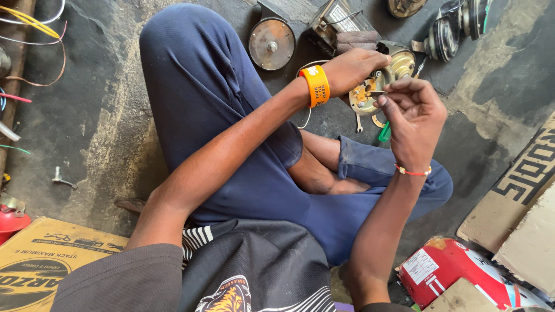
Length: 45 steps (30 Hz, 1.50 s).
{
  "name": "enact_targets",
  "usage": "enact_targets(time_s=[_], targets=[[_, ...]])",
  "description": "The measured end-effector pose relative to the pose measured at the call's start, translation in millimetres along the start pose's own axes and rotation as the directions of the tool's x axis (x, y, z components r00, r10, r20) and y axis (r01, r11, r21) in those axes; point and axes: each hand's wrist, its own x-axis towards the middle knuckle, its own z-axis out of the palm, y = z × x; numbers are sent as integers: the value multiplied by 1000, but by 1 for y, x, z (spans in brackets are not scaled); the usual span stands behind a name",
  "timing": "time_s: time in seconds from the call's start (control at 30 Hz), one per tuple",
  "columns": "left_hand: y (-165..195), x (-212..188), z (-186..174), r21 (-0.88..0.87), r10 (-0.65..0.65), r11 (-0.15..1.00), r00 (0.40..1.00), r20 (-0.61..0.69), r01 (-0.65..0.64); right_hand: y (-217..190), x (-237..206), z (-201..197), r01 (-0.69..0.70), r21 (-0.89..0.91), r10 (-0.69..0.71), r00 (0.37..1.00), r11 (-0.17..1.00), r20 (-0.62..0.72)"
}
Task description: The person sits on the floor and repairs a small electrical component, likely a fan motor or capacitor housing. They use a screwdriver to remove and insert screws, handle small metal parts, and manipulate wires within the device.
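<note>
Two bare hands work over a round brass-coloured horn unit (pixel 378 86) held above a stained concrete floor (pixel 104 115), where the person sits cross-legged in blue trousers. Left hand (pixel 352 69), banded at the wrist by an orange strap (pixel 317 86), is clenched over the unit's upper rim and steadies it. Right hand (pixel 413 112) pinches a small metal piece (pixel 377 93) between thumb and fingers (pixel 399 86), its tip touching the unit's face; a green-handled tool (pixel 384 133) shows just below the palm, though whether that hand holds it cannot be told. Done well, the step appears to call for a firm, still grip from the left while the right makes only slight, precise moves. Similar round units (pixel 272 43) lie nearby on the floor.
</note>
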Motion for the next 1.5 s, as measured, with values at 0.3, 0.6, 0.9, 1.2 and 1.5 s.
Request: enact_targets(time_s=[0.3,0.6,0.9,1.2,1.5], targets=[[12,-5,2,-31,-111,993,994,0,111,-4,10,1,-12,-159,17,999,987,31],[-10,4,2,78,76,994,997,-1,-76,-7,15,2,-64,-181,71,997,981,37],[16,-4,2,-90,-220,971,975,14,220,5,18,7,-10,-111,10,1000,994,-4],[-3,2,1,-75,-118,990,992,43,121,11,14,14,38,-224,-51,997,974,-53],[16,-8,-1,77,-53,996,998,26,51,5,10,7,19,-228,-50,990,974,-131]])
